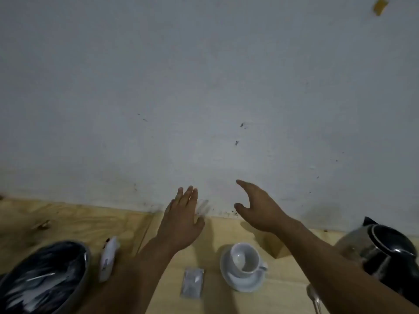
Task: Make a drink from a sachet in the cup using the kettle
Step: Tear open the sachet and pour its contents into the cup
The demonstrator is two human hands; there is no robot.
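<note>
A white cup stands on a white saucer on the wooden table, with nothing in it that I can make out. A small silvery sachet lies flat just left of the saucer. The steel kettle with a black lid and handle sits at the right edge, partly behind my right forearm. My left hand is raised above the table with flat, spread fingers and holds nothing. My right hand hovers beyond the cup, fingers apart, also without anything in it.
A dark round bowl holding packets sits at the lower left. A white packet stands beside it. A metal spoon lies near the bottom right. A pale wall rises right behind the table's far edge.
</note>
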